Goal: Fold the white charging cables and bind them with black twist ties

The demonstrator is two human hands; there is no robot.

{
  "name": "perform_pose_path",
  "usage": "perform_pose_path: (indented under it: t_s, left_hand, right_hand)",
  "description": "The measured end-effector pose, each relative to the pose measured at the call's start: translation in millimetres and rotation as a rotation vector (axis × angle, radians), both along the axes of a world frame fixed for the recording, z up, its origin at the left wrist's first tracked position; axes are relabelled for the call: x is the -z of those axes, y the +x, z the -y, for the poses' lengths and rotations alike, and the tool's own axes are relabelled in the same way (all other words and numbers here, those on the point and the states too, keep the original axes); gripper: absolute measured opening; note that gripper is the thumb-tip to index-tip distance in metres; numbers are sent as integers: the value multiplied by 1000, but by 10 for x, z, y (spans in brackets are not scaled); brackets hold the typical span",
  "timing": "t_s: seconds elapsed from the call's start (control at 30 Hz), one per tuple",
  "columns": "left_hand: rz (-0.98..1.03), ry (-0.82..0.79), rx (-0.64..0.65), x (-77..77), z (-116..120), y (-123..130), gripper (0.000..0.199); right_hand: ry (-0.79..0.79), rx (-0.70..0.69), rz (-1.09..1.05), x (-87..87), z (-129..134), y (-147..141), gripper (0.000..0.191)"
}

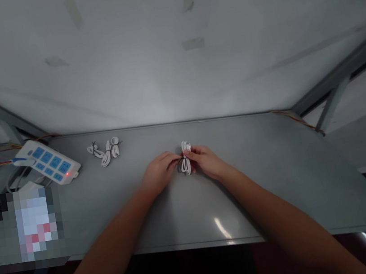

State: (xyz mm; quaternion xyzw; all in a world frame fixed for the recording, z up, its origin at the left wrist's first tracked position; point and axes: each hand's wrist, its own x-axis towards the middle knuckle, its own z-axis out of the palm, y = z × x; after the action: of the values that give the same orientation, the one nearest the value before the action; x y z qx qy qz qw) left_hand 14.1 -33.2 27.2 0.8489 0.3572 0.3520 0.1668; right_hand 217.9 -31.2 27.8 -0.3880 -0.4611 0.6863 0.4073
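Observation:
A coiled white cable [185, 166] is held upright just above the middle of the grey table, bound round its waist by a thin dark tie [183, 157]. My right hand [206, 160] grips the coil from the right, thumb in front and fingers behind. From the left, my left hand [161, 171] reaches in with thumb and forefinger pinched together on the dark tie. Further left on the table lie more white cable bundles: one [95, 150] with a dark tie, and two others [106, 158] beside it.
A white power strip [55, 160] with blue sockets and a lit red light sits at the table's left. Near it is a blurred-out object [37, 225]. Behind the table [277, 178] rises a pale wall panel [146, 69] with tape pieces. Metal struts stand at both sides.

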Motion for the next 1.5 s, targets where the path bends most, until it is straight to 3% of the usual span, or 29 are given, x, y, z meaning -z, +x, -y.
perform_pose_path:
  t_s: [0.4,0.53,0.63,0.77,0.9,1.03,1.17,1.3,1.4,1.5]
  left_hand:
    - [-134,344,167,-38,29,-92,28]
    - [-166,465,141,-80,25,-72,16]
    - [-176,442,95,-98,45,-19,10]
    - [-45,93,-39,-108,67,58,18]
    - [220,-456,-179,-102,49,124,25]
    - [507,-970,-243,-138,35,176,29]
    - [764,-1387,-207,-271,16,139,21]
    - [892,-1753,-38,-394,-24,13,15]
    - [833,-1767,53,-390,-14,-28,18]
    - [667,-1470,54,-312,40,10,25]
  right_hand:
    - [-102,-116,-6,-20,-16,68,45]
    - [-95,-115,-13,12,-25,71,44]
    - [-66,-123,-5,23,-24,64,44]
    - [7,-104,21,24,-9,30,47]
    - [117,-62,104,41,1,-14,48]
    - [387,3,271,13,32,-33,37]
    - [653,45,466,-82,101,-42,21]
    - [699,85,451,-108,125,-55,19]
    - [571,95,324,-79,94,-46,26]
    - [343,83,143,-72,56,-23,38]
